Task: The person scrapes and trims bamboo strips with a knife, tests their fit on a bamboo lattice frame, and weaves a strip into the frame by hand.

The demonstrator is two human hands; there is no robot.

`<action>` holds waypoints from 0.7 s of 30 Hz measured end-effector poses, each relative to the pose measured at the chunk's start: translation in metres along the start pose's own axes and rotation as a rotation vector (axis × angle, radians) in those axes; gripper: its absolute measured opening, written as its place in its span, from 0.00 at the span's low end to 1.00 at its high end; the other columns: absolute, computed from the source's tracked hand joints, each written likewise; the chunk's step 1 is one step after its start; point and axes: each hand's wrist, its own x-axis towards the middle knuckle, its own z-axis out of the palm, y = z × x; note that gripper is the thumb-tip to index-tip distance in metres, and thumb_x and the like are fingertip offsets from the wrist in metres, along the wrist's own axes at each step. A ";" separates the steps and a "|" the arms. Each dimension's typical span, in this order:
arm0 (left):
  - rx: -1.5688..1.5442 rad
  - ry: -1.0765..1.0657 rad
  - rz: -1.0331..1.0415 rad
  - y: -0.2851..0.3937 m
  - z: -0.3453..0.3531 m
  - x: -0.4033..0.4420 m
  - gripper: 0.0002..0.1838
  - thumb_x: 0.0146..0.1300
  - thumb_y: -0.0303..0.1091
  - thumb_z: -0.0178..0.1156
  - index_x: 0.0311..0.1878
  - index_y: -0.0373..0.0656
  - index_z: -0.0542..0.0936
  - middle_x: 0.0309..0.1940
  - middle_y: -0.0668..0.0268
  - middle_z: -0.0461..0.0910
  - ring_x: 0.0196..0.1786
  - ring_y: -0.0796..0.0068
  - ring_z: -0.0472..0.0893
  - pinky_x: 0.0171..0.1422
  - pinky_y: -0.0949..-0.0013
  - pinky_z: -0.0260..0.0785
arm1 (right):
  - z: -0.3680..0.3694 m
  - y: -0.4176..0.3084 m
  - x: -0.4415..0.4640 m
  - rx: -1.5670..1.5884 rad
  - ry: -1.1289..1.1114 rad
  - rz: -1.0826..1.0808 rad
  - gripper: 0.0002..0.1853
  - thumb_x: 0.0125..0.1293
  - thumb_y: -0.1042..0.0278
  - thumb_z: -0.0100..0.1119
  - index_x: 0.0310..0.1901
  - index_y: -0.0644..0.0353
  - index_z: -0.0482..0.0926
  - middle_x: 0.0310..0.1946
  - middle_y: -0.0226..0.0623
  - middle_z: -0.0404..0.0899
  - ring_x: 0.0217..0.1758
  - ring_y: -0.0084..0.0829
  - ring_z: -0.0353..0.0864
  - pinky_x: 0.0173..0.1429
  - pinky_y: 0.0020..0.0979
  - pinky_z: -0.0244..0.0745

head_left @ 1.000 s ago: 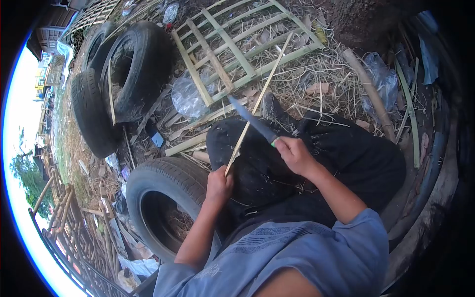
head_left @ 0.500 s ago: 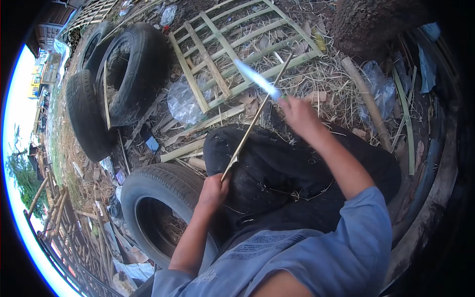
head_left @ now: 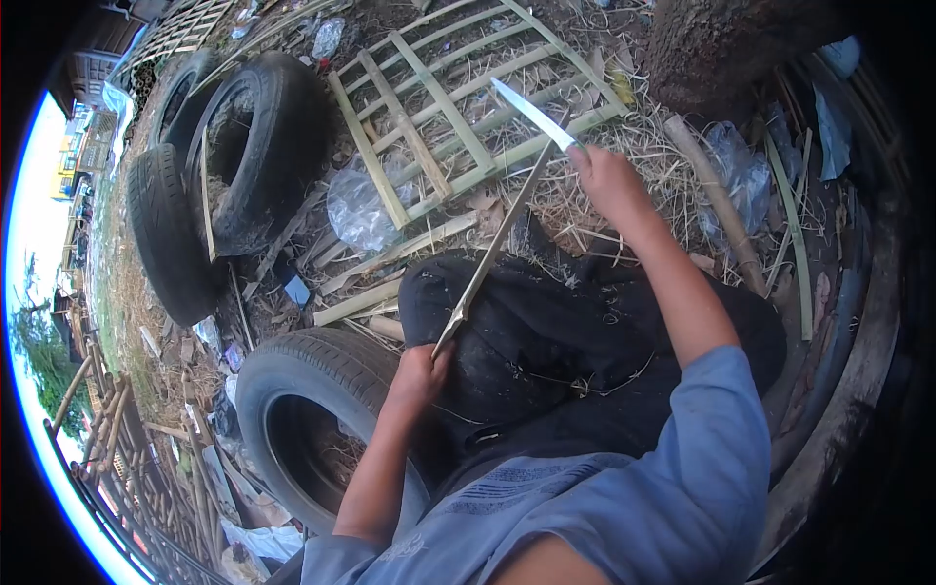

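Note:
My left hand [head_left: 421,375] is closed round the lower end of a thin bamboo strip [head_left: 480,278], which slants up and to the right across my dark trousers. In my right hand [head_left: 616,193] is a knife [head_left: 531,112], held by its handle, with the pale blade pointing up and left. The base of the blade is close to the strip's far end; whether they touch I cannot tell. Beyond the knife, a bamboo lattice [head_left: 444,97] of crossed slats lies on the ground.
A tyre [head_left: 292,380] stands by my left arm, and several more tyres [head_left: 278,146] sit farther left. Loose bamboo pieces [head_left: 721,200], clear plastic [head_left: 366,205] and dry straw litter the ground. A thick trunk [head_left: 707,58] rises at the upper right.
My right hand has moved slightly right and down with the knife, near the strip's far end. The blade is less blurred now. The left hand keeps its hold on the strip.

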 end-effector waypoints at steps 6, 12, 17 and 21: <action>-0.040 0.017 -0.006 -0.004 0.002 0.001 0.22 0.69 0.43 0.55 0.31 0.29 0.77 0.23 0.40 0.74 0.31 0.37 0.77 0.36 0.53 0.68 | 0.030 -0.028 -0.037 0.074 -0.247 0.088 0.25 0.74 0.49 0.43 0.34 0.64 0.79 0.22 0.53 0.80 0.29 0.53 0.83 0.35 0.51 0.78; 0.035 0.123 0.033 -0.009 0.014 -0.005 0.19 0.67 0.40 0.55 0.27 0.33 0.75 0.22 0.41 0.75 0.28 0.38 0.78 0.33 0.48 0.68 | 0.038 -0.066 -0.116 0.189 -0.247 -0.132 0.22 0.72 0.50 0.49 0.31 0.63 0.75 0.18 0.53 0.77 0.25 0.55 0.81 0.30 0.51 0.77; 0.358 0.370 0.135 -0.016 0.041 -0.014 0.11 0.60 0.35 0.57 0.28 0.38 0.73 0.19 0.45 0.76 0.26 0.40 0.78 0.32 0.44 0.70 | 0.004 -0.022 -0.064 0.282 -0.065 -0.038 0.25 0.74 0.48 0.45 0.30 0.64 0.75 0.16 0.49 0.75 0.21 0.50 0.79 0.25 0.46 0.72; 0.352 0.402 0.169 -0.013 0.041 -0.014 0.08 0.56 0.34 0.57 0.28 0.39 0.73 0.18 0.46 0.77 0.24 0.41 0.79 0.30 0.44 0.71 | -0.032 0.020 -0.001 0.127 0.034 0.035 0.25 0.75 0.49 0.44 0.35 0.66 0.78 0.21 0.52 0.78 0.26 0.53 0.80 0.31 0.47 0.72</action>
